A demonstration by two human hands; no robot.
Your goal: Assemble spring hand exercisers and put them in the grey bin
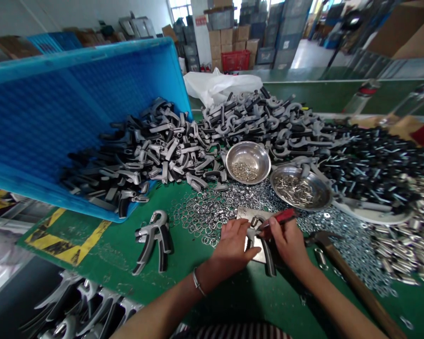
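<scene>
Your L hand (231,242) is clenched on hand grip (267,260) over steel plate (245,213), R hand (286,243) grasping red tool (281,217) w/ tip at grip's head, hammer (356,285) just right.

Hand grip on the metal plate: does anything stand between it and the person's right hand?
Nothing visible does. The right hand pinches the red-handled tool, whose tip reaches the top of the hand grip. The left hand holds the grip on the metal plate from the other side.

L hand (231,242) & R hand (286,242), close tog.
</scene>
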